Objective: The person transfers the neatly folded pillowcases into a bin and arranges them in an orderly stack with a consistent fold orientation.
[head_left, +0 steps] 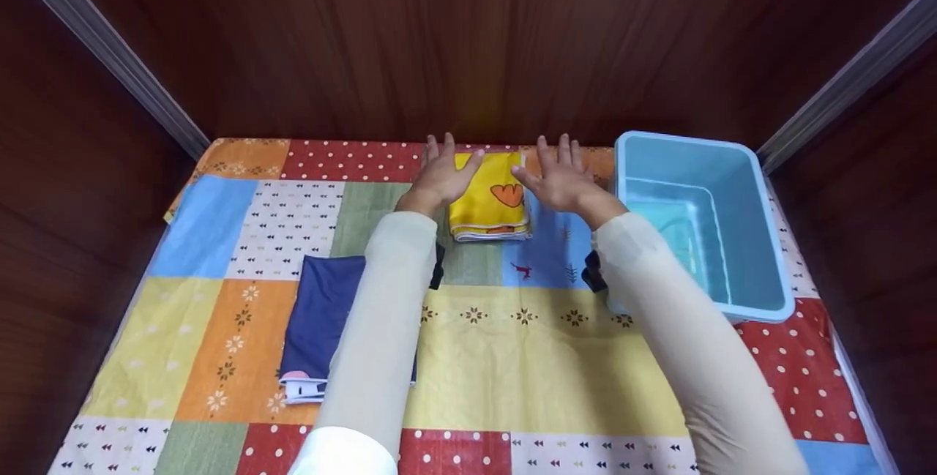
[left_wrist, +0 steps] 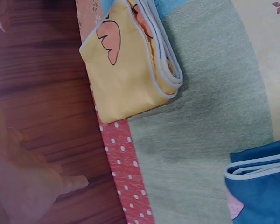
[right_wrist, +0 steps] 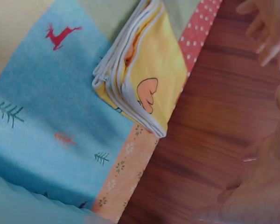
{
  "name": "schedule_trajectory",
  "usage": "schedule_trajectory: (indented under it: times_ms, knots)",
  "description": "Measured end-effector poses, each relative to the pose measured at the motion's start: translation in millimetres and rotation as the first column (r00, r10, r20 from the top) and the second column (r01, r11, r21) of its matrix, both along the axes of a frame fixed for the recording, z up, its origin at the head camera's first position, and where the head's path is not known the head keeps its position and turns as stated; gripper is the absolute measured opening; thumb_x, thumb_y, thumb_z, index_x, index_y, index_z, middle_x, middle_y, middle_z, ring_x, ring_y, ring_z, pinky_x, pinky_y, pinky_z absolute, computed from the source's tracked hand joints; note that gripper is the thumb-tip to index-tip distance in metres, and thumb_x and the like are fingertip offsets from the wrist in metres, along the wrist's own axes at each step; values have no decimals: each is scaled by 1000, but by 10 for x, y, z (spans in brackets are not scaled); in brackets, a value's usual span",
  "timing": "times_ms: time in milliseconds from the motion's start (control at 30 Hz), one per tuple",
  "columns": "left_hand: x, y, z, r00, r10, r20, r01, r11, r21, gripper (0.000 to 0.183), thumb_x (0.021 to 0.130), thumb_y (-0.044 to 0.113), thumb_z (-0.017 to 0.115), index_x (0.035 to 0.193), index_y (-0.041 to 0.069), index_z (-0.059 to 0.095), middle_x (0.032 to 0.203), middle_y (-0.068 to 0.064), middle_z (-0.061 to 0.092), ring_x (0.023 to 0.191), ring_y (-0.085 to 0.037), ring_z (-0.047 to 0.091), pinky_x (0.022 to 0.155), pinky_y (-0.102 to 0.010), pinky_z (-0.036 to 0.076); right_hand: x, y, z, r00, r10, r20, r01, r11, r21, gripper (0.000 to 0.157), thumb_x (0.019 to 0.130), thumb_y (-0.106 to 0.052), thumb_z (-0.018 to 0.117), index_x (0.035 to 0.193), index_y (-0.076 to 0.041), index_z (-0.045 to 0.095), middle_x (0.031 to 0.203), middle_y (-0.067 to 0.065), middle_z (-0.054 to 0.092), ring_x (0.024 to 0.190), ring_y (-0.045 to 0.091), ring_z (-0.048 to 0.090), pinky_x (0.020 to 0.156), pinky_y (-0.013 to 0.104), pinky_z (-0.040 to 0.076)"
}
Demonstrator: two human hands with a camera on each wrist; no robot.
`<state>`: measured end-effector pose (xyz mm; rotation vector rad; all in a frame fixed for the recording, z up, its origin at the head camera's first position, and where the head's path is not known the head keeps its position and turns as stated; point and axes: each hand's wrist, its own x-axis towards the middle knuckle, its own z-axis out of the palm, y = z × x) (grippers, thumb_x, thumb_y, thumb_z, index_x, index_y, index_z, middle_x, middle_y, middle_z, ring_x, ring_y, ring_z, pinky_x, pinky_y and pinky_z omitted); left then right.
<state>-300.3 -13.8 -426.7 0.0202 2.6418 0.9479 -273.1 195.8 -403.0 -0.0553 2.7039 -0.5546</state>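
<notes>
The left hand (head_left: 441, 182) and right hand (head_left: 562, 182) hover beside a folded yellow cloth (head_left: 481, 200), at the far middle of the patchwork-covered table (head_left: 527, 365). Each grip is loose, fingers spread, holding nothing. A folded navy cloth (head_left: 318, 318) lies near left; a blue bin (head_left: 748, 230) stands far right.

long cream sleeves (head_left: 386, 314) are worn on both arms, white cloth (head_left: 344, 453) over the left, black pieces (head_left: 594, 272) near the wrists.

Wood-grain panels (head_left: 468, 43) around a patchwork cloth (head_left: 476, 358) suggest a booth.
</notes>
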Motion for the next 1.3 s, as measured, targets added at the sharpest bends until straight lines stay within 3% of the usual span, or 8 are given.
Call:
schedule_trajectory:
  times_ms: [167,367,600,933,1133,1300]
  knots:
    - [-19,-41,-95,1000,25,16,-25,999,28,85,102,67,32,165,20,0,171,-9,-10,157,-31,-3,123,-57,16,-30,-8,-60,999,-47,19,48,998,-40,90,102,-67,28,163,-13,-11,167,20,-21,153,38,-18,120,66,5]
    - [-3,-58,-211,996,57,68,-63,993,100,84,102,66,33,165,22,1,171,-9,-9,157,-30,1,123,-56,16,-49,-44,-171,997,-76,26,79,988,-133,90,103,-65,29,162,-13,-15,166,19,-23,153,39,-17,121,62,1]
    - [30,-48,-344,993,79,92,-92,985,147,84,102,67,32,165,20,3,172,-9,-6,157,-31,6,123,-55,15,-57,-63,-399,988,-135,69,147,965,-215,87,104,-65,30,164,-13,-7,168,21,-13,155,40,-7,122,61,6]
    - [96,-8,-564,988,83,128,-109,971,212,84,103,65,33,165,17,3,171,-13,0,155,-33,11,123,-54,16,-44,-18,-814,968,-253,-2,233,894,-383,74,110,-46,34,163,-2,9,168,20,14,155,35,13,125,48,15]
    - [111,9,-610,982,59,181,-102,965,242,85,104,64,31,165,15,-1,170,-16,-3,156,-34,7,124,-53,14,-12,-2,-960,950,-300,89,305,829,-469,72,109,-44,38,163,-2,12,166,21,21,153,36,20,123,50,21]
    - [164,13,-675,979,48,201,-101,958,267,82,105,62,31,165,15,1,170,-15,10,155,-31,14,123,-50,18,30,29,-1052,931,-324,170,365,796,-482,70,109,-41,41,163,-4,15,166,21,24,152,35,23,122,50,23]
